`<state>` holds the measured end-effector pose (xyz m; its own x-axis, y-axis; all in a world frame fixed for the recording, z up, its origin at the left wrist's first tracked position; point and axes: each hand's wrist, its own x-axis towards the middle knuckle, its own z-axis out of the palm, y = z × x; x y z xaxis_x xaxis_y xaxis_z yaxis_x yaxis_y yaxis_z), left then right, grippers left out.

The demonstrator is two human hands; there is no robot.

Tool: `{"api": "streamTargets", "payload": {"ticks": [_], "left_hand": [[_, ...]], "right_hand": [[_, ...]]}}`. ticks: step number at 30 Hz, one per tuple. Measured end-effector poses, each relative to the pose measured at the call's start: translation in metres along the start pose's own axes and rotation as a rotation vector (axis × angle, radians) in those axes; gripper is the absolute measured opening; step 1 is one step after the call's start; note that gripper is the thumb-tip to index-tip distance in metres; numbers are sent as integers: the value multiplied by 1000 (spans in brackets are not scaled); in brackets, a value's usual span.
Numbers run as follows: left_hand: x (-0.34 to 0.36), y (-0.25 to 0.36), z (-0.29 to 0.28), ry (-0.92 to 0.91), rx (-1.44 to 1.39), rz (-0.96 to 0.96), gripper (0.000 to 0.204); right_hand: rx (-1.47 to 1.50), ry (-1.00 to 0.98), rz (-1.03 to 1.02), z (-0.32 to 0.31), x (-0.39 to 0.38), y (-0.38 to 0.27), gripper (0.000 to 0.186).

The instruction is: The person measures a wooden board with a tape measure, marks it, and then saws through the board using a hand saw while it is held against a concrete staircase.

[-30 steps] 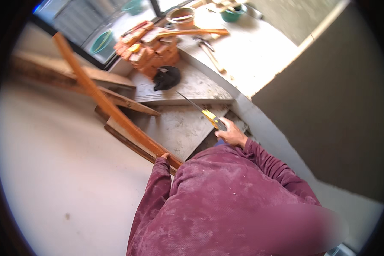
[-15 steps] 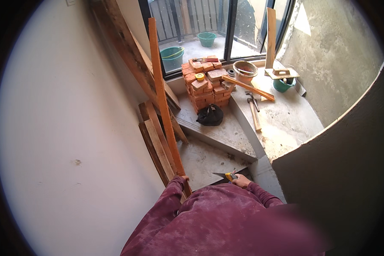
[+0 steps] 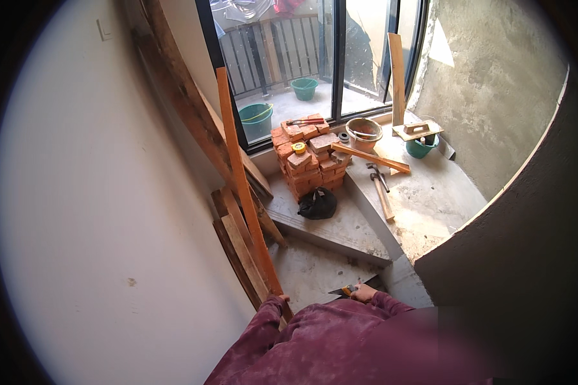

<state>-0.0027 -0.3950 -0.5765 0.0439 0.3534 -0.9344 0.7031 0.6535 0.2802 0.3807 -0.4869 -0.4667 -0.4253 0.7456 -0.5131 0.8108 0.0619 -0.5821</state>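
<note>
Bare concrete steps (image 3: pixel 340 224) with stacked bricks (image 3: pixel 308 157), black bag (image 3: pixel 317 204), hammer (image 3: pixel 380 189), green bucket (image 3: pixel 421 146).

One view only here, the head camera, looking down and forward from above the person's own maroon sleeves (image 3: pixel 327 340) at the near edge. It faces the far window (image 3: pixel 315 64), with the white wall (image 3: pixel 96 212) filling the left and a grey rendered wall (image 3: pixel 514 256) the right. The brick stack (image 3: pixel 308 160) sits mid-distance (edges bend toward the rim). The floor lies well below; the hands are close under the lens.
</note>
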Motion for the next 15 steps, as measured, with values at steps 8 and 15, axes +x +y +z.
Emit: {"api": "streamTargets", "payload": {"ticks": [8,15], "left_hand": [[46,-33,-2,120,-14,-62,62],[46,-49,6,-22,57,200,60]], "right_hand": [[-204,-68,-186,5,38,3,27],[509,8,392,10,33,-17,31]]}}
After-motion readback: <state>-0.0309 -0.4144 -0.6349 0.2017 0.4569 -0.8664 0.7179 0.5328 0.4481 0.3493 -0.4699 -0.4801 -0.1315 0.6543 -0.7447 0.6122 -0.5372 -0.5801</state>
